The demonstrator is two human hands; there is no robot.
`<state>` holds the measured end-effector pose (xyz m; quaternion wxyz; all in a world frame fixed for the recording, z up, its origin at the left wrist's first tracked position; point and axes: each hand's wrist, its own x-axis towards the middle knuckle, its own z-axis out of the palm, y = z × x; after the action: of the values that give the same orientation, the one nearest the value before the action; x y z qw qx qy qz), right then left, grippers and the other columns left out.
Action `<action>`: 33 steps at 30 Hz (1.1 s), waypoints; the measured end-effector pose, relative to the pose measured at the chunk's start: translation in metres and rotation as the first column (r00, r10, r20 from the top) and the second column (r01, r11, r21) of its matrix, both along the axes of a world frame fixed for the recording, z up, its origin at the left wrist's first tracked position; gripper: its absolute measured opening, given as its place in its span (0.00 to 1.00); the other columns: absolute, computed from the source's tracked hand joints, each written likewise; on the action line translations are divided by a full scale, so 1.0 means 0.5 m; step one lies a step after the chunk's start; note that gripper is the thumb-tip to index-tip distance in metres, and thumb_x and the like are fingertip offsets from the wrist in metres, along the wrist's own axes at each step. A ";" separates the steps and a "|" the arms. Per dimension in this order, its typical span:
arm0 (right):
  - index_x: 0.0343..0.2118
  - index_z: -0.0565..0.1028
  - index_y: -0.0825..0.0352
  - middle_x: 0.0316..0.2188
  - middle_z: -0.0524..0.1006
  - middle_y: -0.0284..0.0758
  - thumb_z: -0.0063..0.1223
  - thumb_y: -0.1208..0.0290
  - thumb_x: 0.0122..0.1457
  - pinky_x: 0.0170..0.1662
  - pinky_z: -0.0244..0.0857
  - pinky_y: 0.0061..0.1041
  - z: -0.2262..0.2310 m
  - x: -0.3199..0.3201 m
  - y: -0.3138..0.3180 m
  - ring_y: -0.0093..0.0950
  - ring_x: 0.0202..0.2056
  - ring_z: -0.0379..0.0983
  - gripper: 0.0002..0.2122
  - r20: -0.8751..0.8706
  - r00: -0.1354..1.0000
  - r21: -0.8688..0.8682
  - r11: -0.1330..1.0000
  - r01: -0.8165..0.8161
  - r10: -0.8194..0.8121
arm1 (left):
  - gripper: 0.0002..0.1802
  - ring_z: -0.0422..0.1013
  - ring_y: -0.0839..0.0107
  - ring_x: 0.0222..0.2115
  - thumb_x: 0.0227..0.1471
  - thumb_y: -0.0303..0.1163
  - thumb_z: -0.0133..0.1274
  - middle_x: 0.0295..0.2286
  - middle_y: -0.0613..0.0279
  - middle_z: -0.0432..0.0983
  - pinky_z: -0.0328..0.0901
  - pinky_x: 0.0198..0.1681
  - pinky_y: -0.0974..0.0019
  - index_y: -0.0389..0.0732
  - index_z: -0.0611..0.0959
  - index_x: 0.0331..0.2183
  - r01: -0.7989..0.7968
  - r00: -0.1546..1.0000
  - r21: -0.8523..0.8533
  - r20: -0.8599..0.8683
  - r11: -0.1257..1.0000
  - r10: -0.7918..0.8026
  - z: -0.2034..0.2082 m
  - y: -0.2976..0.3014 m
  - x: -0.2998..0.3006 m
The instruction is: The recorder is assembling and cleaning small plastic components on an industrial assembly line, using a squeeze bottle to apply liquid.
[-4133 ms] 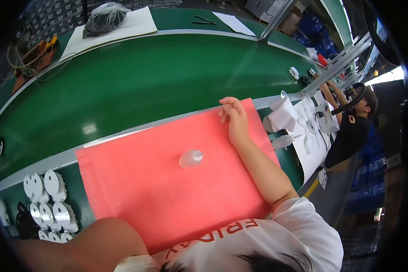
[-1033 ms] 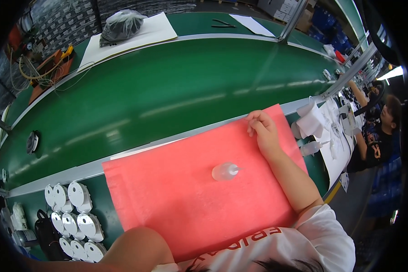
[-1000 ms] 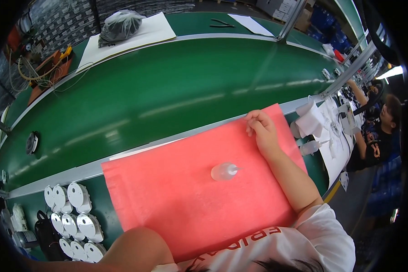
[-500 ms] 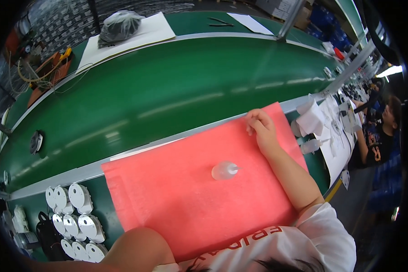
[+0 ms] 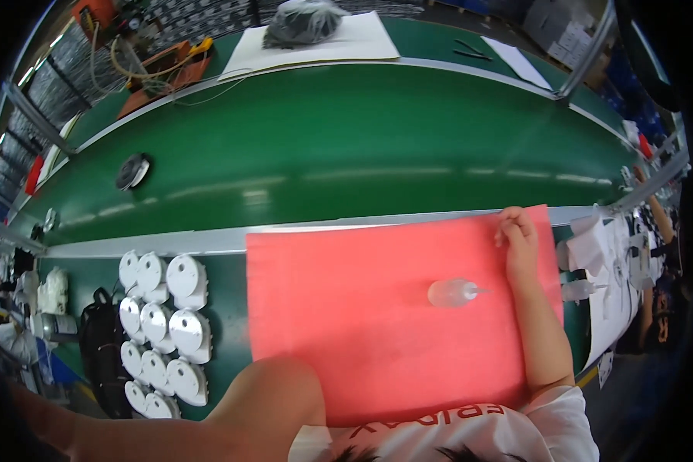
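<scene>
My right hand rests near the far right corner of a pink-red mat. Its fingers are loosely bent, slightly apart, and nothing shows in them. Nearer to me on the mat is a translucent squeeze bottle with a thin nozzle pointing right, untouched; I cannot tell whether it stands or lies. My left arm bends out to the left and leaves the picture at the lower edge, so my left hand is hidden from view. Beside that arm, several round white devices stand in rows on the green bench.
A metal rail separates my bench from a green surface carrying a dark round part. A black bag lies far left. Another nozzle bottle and white paper are right of the mat. People are at far right.
The view has turned, shifting the bench and bringing more white devices into sight at left. My right hand stays by the mat's far right corner; the bottle keeps its place on the mat.
</scene>
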<state>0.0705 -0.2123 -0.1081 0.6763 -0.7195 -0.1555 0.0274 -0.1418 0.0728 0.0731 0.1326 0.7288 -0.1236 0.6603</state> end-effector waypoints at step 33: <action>0.29 0.69 0.66 0.18 0.66 0.27 0.38 0.77 0.53 0.24 0.54 0.13 0.004 0.000 0.004 0.15 0.21 0.61 0.05 -0.020 1.000 0.008 1.000 -0.010 0.010 | 0.17 0.59 0.65 0.42 0.57 0.39 0.33 0.43 0.62 0.65 0.51 0.48 0.55 0.48 0.65 0.48 -0.111 0.994 0.000 0.006 0.994 0.111 -0.006 -0.041 -0.025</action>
<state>0.0703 -0.2103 -0.1063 0.6806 -0.7156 -0.1526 0.0374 -0.1543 0.0524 0.0700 0.0954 0.7326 -0.0835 0.6688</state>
